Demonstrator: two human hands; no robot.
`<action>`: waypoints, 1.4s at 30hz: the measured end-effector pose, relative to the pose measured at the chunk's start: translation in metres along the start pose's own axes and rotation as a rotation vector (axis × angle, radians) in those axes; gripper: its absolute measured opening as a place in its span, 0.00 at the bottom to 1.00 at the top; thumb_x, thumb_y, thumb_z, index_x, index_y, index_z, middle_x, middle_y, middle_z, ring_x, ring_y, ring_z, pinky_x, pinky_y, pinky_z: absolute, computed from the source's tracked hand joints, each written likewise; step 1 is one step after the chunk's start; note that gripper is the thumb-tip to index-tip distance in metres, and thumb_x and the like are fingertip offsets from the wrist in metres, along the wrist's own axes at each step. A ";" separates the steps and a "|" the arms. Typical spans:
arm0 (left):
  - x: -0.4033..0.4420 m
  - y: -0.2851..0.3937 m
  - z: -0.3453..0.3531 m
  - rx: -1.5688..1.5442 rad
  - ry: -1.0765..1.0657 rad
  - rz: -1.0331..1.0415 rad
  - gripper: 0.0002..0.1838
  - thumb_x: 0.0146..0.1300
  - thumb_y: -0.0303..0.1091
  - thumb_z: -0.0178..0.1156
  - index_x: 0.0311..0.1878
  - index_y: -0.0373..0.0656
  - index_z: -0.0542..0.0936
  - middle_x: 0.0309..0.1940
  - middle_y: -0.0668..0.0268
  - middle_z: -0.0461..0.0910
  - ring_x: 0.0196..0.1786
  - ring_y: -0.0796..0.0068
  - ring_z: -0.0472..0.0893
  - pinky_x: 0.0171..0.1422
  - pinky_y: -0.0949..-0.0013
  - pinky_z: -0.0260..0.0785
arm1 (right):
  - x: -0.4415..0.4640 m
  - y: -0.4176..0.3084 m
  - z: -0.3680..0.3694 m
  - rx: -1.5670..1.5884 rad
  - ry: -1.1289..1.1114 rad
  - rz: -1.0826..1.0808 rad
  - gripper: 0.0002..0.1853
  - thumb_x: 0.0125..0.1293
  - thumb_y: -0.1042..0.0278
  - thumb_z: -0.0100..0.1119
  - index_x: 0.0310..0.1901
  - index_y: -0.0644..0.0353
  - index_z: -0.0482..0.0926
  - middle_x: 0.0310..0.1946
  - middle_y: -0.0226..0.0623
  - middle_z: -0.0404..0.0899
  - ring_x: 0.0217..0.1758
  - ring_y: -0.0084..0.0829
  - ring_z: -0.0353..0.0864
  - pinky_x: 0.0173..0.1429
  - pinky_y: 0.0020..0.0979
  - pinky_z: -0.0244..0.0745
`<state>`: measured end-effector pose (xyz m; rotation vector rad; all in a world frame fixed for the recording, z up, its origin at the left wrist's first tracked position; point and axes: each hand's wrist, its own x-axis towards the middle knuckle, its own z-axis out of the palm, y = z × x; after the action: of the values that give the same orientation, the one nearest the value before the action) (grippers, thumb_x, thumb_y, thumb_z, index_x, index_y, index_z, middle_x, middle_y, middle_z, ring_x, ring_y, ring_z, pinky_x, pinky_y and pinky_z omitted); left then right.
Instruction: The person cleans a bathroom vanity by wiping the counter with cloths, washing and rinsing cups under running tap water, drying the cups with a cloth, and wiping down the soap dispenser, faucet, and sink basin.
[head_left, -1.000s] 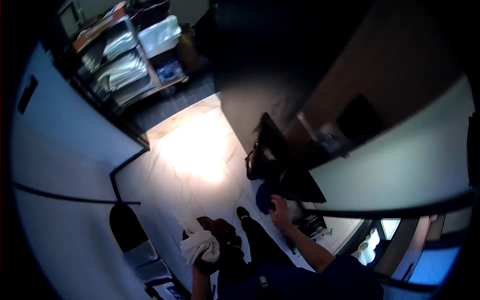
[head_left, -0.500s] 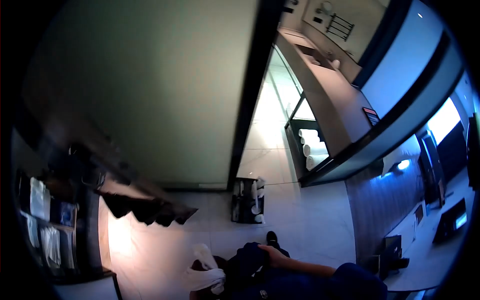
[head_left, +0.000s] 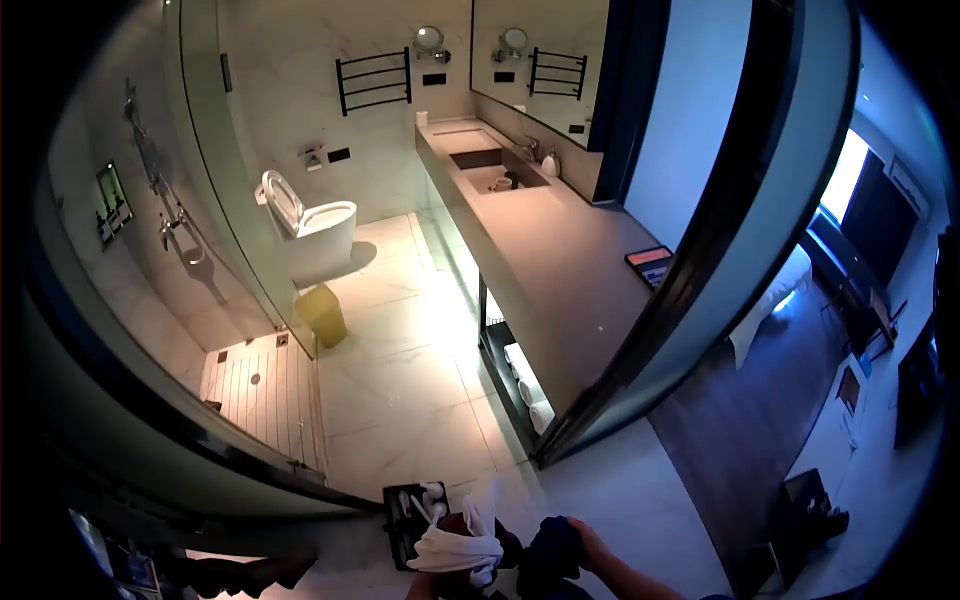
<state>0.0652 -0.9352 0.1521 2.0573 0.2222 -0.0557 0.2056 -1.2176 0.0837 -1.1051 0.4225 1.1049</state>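
In the head view, the only one, the person is standing at a bathroom entrance and carrying fabric. The right hand (head_left: 592, 545) is grasping a soft navy-blue fabric bundle (head_left: 553, 546), its fingers closing against the bundle's right side. The left forearm (head_left: 426, 585) is reaching up from the near edge beneath a crumpled white cloth (head_left: 456, 550), with dark reddish-brown fabric (head_left: 455, 523) showing behind it. The left hand is lying hidden there; it seems to be supporting the cloth, but I cannot tell how its fingers are closing.

A rectangular black caddy (head_left: 394, 552) holding white items is sitting on the floor, just beyond and left of the white cloth. Farther in, a yellow waste bin (head_left: 322, 318) is standing left by the shower glass, and a white ceramic toilet (head_left: 325, 238) is showing its lid raised. On the right, a long beige counter (head_left: 570, 240) is running toward the far wall, with rolled white towels (head_left: 541, 416) resting on a shelf below.

Carrying seems to be the step in hand. Moving inward from here would be calling for clearance around the caddy while both bundles are staying gathered.
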 end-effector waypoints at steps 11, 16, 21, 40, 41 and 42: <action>0.194 -0.009 -0.112 0.041 -0.122 -0.010 0.16 0.54 0.42 0.59 0.45 0.50 0.78 0.36 0.63 0.79 0.41 0.61 0.79 0.48 0.60 0.72 | 0.106 -0.319 0.187 0.021 0.258 -1.005 0.26 0.63 0.55 0.67 0.57 0.63 0.74 0.47 0.37 0.78 0.48 0.29 0.76 0.57 0.31 0.72; 0.318 -0.029 -0.205 0.082 -0.180 0.023 0.16 0.52 0.42 0.60 0.44 0.51 0.78 0.35 0.63 0.79 0.40 0.61 0.79 0.47 0.60 0.72 | 0.214 -0.385 0.158 -0.649 0.959 -1.381 0.30 0.54 0.56 0.73 0.52 0.66 0.72 0.64 0.50 0.64 0.65 0.46 0.66 0.66 0.45 0.64; 0.442 -0.029 -0.280 0.149 -0.215 0.074 0.15 0.52 0.40 0.59 0.44 0.50 0.78 0.34 0.63 0.79 0.39 0.60 0.79 0.45 0.60 0.72 | 0.280 -0.410 0.140 -1.349 1.169 -1.139 0.40 0.50 0.52 0.73 0.60 0.67 0.68 0.75 0.53 0.50 0.78 0.54 0.49 0.74 0.58 0.50; 0.888 -0.085 -0.433 0.869 0.209 0.256 0.10 0.56 0.33 0.57 0.42 0.47 0.78 0.31 0.63 0.78 0.35 0.58 0.79 0.40 0.59 0.71 | 0.694 -0.897 0.265 -1.196 1.470 -0.836 0.39 0.57 0.33 0.59 0.64 0.53 0.73 0.69 0.39 0.67 0.73 0.47 0.59 0.71 0.64 0.48; 0.905 -0.080 -0.434 0.956 0.252 0.271 0.10 0.56 0.32 0.57 0.42 0.47 0.78 0.31 0.63 0.78 0.35 0.58 0.79 0.39 0.59 0.71 | 0.705 -0.894 0.278 -1.274 1.388 -0.942 0.39 0.56 0.33 0.59 0.63 0.52 0.74 0.68 0.39 0.68 0.72 0.47 0.59 0.71 0.65 0.48; 0.923 -0.075 -0.433 1.034 0.314 0.280 0.10 0.56 0.32 0.57 0.42 0.47 0.78 0.31 0.63 0.78 0.35 0.58 0.79 0.39 0.59 0.71 | 0.707 -0.883 0.294 -1.364 1.259 -0.994 0.38 0.55 0.33 0.59 0.61 0.52 0.75 0.67 0.38 0.69 0.73 0.47 0.59 0.72 0.64 0.47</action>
<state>0.9343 -0.3972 0.1707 3.1077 0.0920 0.4091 1.2168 -0.6332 0.1212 -2.7507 -0.0821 -0.5374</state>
